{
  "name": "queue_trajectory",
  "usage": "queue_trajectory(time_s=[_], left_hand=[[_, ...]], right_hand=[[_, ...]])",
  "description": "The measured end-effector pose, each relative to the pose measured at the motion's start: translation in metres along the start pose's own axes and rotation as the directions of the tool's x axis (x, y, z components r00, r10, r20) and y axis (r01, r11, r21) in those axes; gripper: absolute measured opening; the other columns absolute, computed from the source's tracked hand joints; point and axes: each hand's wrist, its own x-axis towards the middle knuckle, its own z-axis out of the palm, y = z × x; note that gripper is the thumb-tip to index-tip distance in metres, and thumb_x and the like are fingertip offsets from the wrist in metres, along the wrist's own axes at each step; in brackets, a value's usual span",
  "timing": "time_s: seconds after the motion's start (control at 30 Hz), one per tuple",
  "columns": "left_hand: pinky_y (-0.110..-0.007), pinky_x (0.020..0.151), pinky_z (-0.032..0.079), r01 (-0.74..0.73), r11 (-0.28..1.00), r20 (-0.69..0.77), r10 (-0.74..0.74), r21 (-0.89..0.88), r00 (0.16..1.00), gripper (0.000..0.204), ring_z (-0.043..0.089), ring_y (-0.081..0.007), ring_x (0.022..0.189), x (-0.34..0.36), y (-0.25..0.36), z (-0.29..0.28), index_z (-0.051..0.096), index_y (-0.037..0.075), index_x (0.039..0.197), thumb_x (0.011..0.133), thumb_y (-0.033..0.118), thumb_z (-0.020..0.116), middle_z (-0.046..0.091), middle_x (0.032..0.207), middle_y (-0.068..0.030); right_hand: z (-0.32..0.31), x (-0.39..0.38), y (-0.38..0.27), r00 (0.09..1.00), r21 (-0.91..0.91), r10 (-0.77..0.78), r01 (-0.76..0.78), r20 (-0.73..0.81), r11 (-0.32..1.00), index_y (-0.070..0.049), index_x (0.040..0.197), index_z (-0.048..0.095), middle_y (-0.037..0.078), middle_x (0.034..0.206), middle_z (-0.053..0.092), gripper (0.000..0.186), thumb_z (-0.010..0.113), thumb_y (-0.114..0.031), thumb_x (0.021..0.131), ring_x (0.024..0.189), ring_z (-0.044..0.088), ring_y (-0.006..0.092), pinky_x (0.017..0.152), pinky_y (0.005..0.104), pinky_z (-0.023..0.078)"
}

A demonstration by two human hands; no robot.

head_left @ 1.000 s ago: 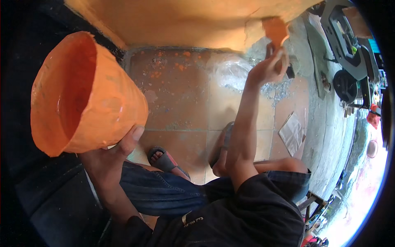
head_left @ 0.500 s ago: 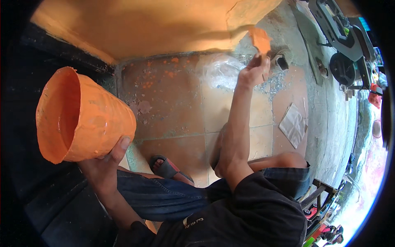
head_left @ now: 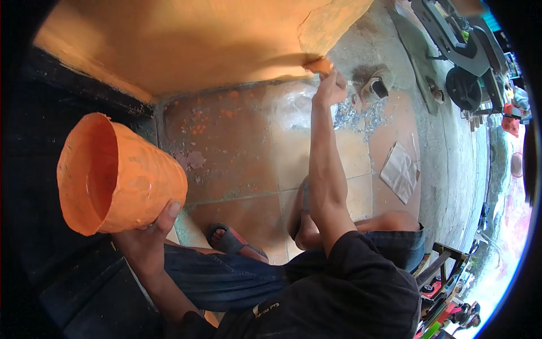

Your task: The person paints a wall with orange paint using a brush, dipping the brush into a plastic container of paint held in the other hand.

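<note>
Grips tilted orange bucket (head_left: 148, 176) with left hand (head_left: 145, 242), out to the left; clasps orange-coated brush (head_left: 320, 66) in right hand (head_left: 330, 89) at lower edge of orange wall (head_left: 192, 39), cannot tell whether touching

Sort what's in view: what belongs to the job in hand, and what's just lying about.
In the job:
- orange-coated bucket, in the left hand
- orange-coated brush, in the right hand
- orange wall, beside the brush

Lying about, apparently:
- crumpled clear plastic on the floor tiles
- pale flat sheet
</note>
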Motion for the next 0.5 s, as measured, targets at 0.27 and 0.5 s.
queue_trajectory(time_s=[0.27, 0.5], left_hand=[[-0.035, 0.091, 0.046, -0.015, 0.999, -0.015, 0.014, -0.036, 1.000, 0.069, 0.055, -0.0213, 0.106, -0.001, -0.009, 0.006, 0.041, -0.003, 0.127, 0.068, 0.000, 0.078, 0.053, 0.119, -0.0134], [-0.038, 0.098, 0.041, 0.036, 0.999, 0.038, -0.035, -0.018, 0.999, 0.075, 0.050, -0.0237, 0.113, 0.002, 0.001, 0.002, 0.036, -0.001, 0.132, 0.068, 0.003, 0.077, 0.049, 0.124, -0.0138]], right_hand=[[0.017, -0.016, -0.135, 0.938, 0.177, -0.333, 0.314, 0.093, 0.933, 0.011, 0.092, 0.063, 0.015, 0.078, 0.065, 0.023, 0.058, -0.009, 0.082, 0.065, 0.063, 0.0185, 0.061, 0.0295, 0.055], [-0.002, -0.011, -0.088, 0.956, 0.053, -0.287, 0.284, 0.065, 0.957, 0.009, 0.089, 0.065, 0.016, 0.082, 0.065, 0.018, 0.057, -0.006, 0.085, 0.067, 0.064, 0.0178, 0.059, 0.0284, 0.054]])
